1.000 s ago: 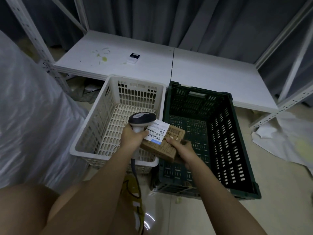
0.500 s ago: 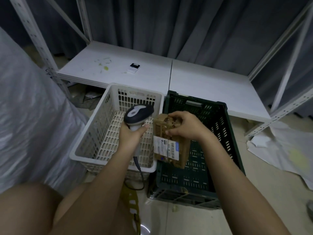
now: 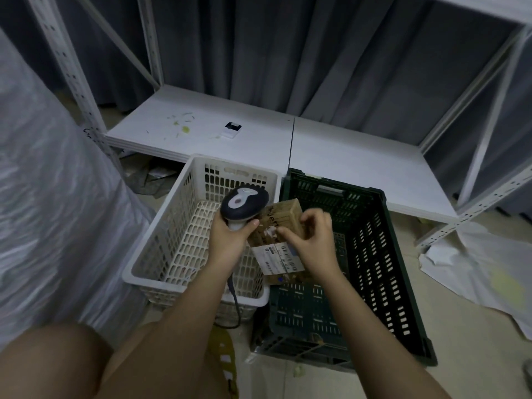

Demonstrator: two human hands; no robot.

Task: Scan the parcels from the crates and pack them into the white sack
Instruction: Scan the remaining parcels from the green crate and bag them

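Our left hand (image 3: 230, 240) is wrapped around the grip of the barcode scanner (image 3: 244, 207), thumb and fingers closed on the handle, with its dark head tipped toward the right and its cable (image 3: 236, 305) trailing down over the near rim of the white crate (image 3: 161, 234). Our right hand (image 3: 312, 240) holds the brown cardboard parcel (image 3: 283, 223) from the right side, fingers curled over its upper edge and thumb reaching across its face. We hold the parcel above the seam where the white crate and the dark green crate (image 3: 403, 283) stand side by side; its printed label (image 3: 277, 259) faces up toward us on the lower part of the box.

We judge this to be the scanning step: the parcel is out of the crates and in the air, and the scanner head sits just beside its top edge but looks aimed past the label rather than at it. Neither crate shows another parcel on its visible floor, so this may be among the last.

Next, we would need to tilt the parcel or the scanner until the window looks squarely at the barcode, keeping our right thumb clear of the print. Once it reads, the parcel should swing left to the white sack (image 3: 51, 211), which bulks up beside the white crate; its mouth is out of view, so we cannot tell how high the lift must go.
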